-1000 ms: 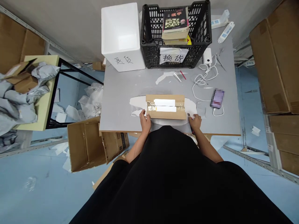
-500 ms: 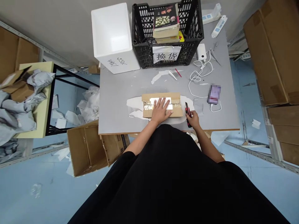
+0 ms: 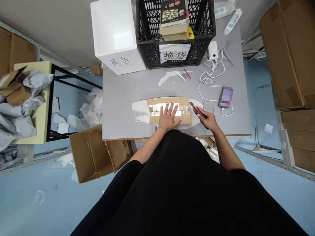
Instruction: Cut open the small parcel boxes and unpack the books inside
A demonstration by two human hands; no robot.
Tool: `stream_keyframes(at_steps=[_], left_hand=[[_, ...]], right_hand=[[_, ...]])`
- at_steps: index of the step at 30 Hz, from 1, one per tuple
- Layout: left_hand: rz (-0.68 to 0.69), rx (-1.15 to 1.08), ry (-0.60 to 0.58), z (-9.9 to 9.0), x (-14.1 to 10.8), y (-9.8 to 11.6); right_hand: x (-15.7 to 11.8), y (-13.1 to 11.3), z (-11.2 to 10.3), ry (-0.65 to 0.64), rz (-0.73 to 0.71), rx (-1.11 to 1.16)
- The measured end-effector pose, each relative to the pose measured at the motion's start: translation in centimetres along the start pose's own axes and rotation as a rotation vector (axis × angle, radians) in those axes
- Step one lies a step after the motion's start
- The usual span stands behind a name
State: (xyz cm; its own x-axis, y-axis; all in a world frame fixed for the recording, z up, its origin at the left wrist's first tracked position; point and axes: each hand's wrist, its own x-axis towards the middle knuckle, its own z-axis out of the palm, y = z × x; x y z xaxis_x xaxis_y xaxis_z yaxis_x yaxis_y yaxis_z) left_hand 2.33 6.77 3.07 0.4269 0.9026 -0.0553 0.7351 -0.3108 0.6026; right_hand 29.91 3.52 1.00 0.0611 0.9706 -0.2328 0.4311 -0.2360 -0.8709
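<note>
From my remote view, the taped cardboard box (image 3: 185,116) lies on the tabletop (image 3: 118,126) under the left hand (image 3: 167,118), whose grip is spread flat and closed on nothing, presumably to keep the box steady; just beyond its right end, the right hand (image 3: 210,121) has its grip closed around a cutter (image 3: 198,111), blade angled toward that end, probably to line up with the tape. Farther out from the right grip lies a phone (image 3: 225,97); ahead of the left grip stands a black crate (image 3: 176,54).

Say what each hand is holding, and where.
Right hand: a box cutter, by its handle. Left hand: nothing gripped, lying flat on the cardboard box.
</note>
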Motion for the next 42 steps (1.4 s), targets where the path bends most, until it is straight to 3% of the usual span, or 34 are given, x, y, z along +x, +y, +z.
stream_keyframes(at_steps=[14, 24, 33, 42], left_hand=[[-0.021, 0.029, 0.004, 0.9, 0.5, -0.2], [0.005, 0.017, -0.005, 0.4, 0.7, -0.2], [-0.008, 0.343, -0.124, -0.1, 0.6, 0.5], [-0.014, 0.367, -0.118, 0.2, 0.6, 0.5]], right_hand=[[-0.5, -0.5, -0.3, 0.015, -0.057, -0.311], [-0.3, -1.1, 0.0, 0.057, -0.053, -0.438], [-0.2, -1.1, -1.1, 0.007, -0.110, -0.534], [-1.7, -1.4, -0.7, -0.038, -0.085, -0.526]])
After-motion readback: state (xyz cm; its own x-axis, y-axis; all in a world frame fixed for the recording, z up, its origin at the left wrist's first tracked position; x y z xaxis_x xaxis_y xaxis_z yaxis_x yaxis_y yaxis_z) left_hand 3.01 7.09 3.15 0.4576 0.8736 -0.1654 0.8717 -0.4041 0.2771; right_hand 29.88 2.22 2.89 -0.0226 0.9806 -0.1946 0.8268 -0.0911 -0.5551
